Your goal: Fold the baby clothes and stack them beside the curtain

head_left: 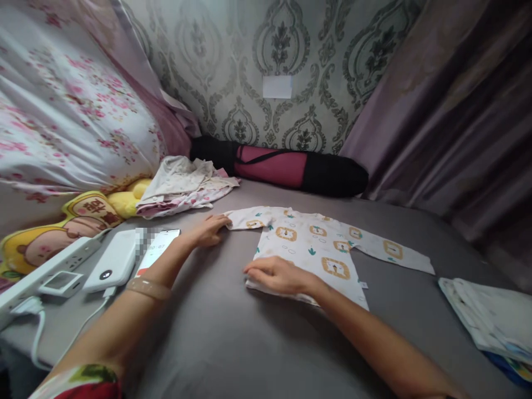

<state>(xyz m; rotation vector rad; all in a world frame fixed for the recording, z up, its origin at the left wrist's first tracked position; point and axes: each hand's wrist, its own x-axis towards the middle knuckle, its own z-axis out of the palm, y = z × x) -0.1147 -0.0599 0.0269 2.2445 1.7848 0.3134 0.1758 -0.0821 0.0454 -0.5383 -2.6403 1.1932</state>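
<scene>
A small white long-sleeved shirt point(305, 249) with yellow lion faces and green leaf prints lies spread on a grey sheet point(233, 338). Its right-side sleeve stretches out flat. At the cuff of the other sleeve, my left hand point(210, 230) is closed, the fingertips pinching the fabric. My right hand point(278, 274) rests palm down over the shirt's lower left corner, fingers stretched out to the left. That hand and forearm hide part of the hem. A bangle point(148, 288) is on my left forearm.
Heaped clothes point(183, 185) lie at the back left beside a yellow plush toy point(62, 233). Left of my arm are a phone point(160, 246), a power bank point(112, 260) and a power strip point(50, 271). Folded clothes point(494, 316) sit at right. A long black-and-red bag point(274, 166) lies against the wall.
</scene>
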